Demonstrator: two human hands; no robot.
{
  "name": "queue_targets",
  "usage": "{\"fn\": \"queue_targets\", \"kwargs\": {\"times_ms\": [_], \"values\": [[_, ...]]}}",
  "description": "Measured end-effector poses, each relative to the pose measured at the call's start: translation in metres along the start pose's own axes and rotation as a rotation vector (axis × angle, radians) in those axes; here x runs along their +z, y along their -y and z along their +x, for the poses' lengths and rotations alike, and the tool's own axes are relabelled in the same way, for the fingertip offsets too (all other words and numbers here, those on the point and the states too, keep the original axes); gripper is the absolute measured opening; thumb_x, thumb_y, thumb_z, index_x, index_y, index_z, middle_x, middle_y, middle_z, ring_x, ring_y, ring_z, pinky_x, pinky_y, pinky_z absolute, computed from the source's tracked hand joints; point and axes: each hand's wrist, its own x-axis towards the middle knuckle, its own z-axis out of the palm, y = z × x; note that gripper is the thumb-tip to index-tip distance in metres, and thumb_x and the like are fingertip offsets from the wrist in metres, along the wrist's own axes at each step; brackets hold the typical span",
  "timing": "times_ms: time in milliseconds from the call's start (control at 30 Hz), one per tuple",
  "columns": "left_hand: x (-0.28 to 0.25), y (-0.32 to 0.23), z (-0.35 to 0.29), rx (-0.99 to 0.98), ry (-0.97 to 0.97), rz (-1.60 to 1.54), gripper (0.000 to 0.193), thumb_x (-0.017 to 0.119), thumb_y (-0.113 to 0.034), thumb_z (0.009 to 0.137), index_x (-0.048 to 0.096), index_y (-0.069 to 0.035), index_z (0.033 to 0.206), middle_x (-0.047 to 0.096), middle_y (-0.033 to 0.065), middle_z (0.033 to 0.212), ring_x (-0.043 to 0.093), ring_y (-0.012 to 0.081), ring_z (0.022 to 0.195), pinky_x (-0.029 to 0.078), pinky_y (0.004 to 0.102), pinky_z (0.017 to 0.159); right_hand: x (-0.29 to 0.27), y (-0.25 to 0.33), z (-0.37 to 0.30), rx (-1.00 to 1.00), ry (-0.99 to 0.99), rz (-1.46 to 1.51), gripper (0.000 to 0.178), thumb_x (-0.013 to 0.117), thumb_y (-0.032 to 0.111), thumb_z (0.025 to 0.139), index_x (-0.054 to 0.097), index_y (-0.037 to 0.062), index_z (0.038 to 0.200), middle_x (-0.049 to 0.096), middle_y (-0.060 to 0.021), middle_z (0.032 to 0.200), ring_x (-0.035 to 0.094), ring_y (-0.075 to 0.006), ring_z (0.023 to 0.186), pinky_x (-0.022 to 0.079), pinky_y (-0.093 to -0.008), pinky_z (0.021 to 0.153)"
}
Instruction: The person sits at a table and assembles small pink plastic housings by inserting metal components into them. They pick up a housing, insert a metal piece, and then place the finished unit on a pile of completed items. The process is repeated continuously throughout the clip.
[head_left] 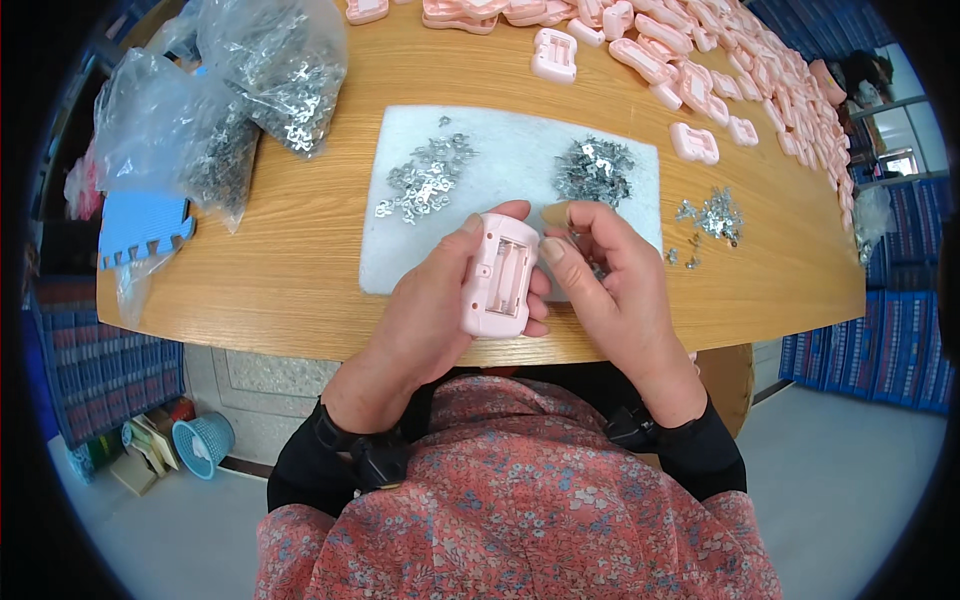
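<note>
One wooden table (pixel 300 250) between blue stacks (pixel 875 350) — left hand (pixel 425 300) grips pink casing (pixel 503 278); right hand (pixel 622 285) curled, contents unclear.

The casing (pixel 505 275) I'm holding, mid-frame, is pale pink, approx. same shade as the heaped shells (pixel 790 100), upper R. Mat (pixel 510 190), ctr.: white w/ a faint bluish tint. Bright silver pile (pixel 428 184) on its L, darker grey pile (pixel 595 172) on its R. Tabletop (pixel 300 260): honey-brown w/ wood grain. Foam piece (pixel 145 228), far L: bright blue. Bags (pixel 150 120), upper L: clear, greyish. My garment (pixel 500 500), bottom ctr.: coral red, floral print w/ small white & blue bits. Sleeves (pixel 700 462): plain black. Basket (pixel 200 445), lower L: light blue. Racks (pixel 870 345), far R: prob. dark blue, dim there.
</note>
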Motion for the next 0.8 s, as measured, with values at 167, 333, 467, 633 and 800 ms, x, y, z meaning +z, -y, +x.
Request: {"fn": "queue_targets", "kwargs": {"times_ms": [167, 333, 467, 633, 800], "values": [[-0.002, 0.000, -0.004, 0.024, 0.013, 0.243, 0.049, 0.029, -0.032, 0.107, 0.036, -0.003, 0.146, 0.065, 0.0122, 0.104, 0.067, 0.0211, 0.088, 0.057, 0.0336, 0.075, -0.008, 0.002, 0.003, 0.333, 0.218, 0.509, 0.016, 0.064, 0.014, 0.096, 0.057, 0.0007, 0.104, 0.056, 0.0043, 0.082, 0.052, -0.0022, 0.072, 0.044, -0.0202, 0.064], [-0.001, -0.003, -0.009, 0.281, -0.093, 0.795, 0.039, 0.051, -0.010, 0.098, 0.049, 0.000, 0.136, 0.066, 0.0101, 0.103, 0.064, 0.0127, 0.086, 0.053, 0.0275, 0.075, -0.011, -0.009, 0.001, 0.356, 0.236, 0.518, 0.015, 0.064, 0.016, 0.096, 0.057, 0.0033, 0.099, 0.054, 0.0054, 0.080, 0.049, -0.0017, 0.069, 0.043, -0.0192, 0.062], [0.007, -0.009, -0.010, 0.221, -0.060, 0.911, 0.038, 0.051, 0.001, 0.096, 0.050, 0.002, 0.135, 0.063, 0.0049, 0.111, 0.062, 0.0087, 0.094, 0.052, 0.0245, 0.081, -0.014, -0.009, 0.000, 0.362, 0.249, 0.523, 0.015, 0.064, 0.016, 0.096, 0.057, 0.0039, 0.100, 0.056, 0.0047, 0.081, 0.050, -0.0019, 0.070, 0.043, -0.0190, 0.062], [0.012, -0.005, -0.007, 0.367, -0.092, 1.192, 0.036, 0.055, -0.001, 0.094, 0.054, 0.001, 0.130, 0.064, 0.0038, 0.103, 0.063, 0.0100, 0.083, 0.053, 0.0269, 0.071, -0.012, -0.005, -0.003, 0.338, 0.204, 0.549, 0.015, 0.062, 0.013, 0.097, 0.056, 0.0034, 0.106, 0.059, 0.0028, 0.083, 0.052, -0.0025, 0.069, 0.044, -0.0192, 0.062], [0.011, 0.000, -0.005, 0.358, -0.094, 1.111, 0.028, 0.052, -0.009, 0.096, 0.056, -0.003, 0.123, 0.062, 0.0043, 0.096, 0.057, 0.0100, 0.072, 0.048, 0.0260, 0.060, -0.013, 0.003, -0.003, 0.316, 0.198, 0.579, 0.015, 0.061, 0.010, 0.097, 0.056, 0.0020, 0.109, 0.060, 0.0023, 0.083, 0.053, -0.0025, 0.070, 0.044, -0.0192, 0.063]]}}
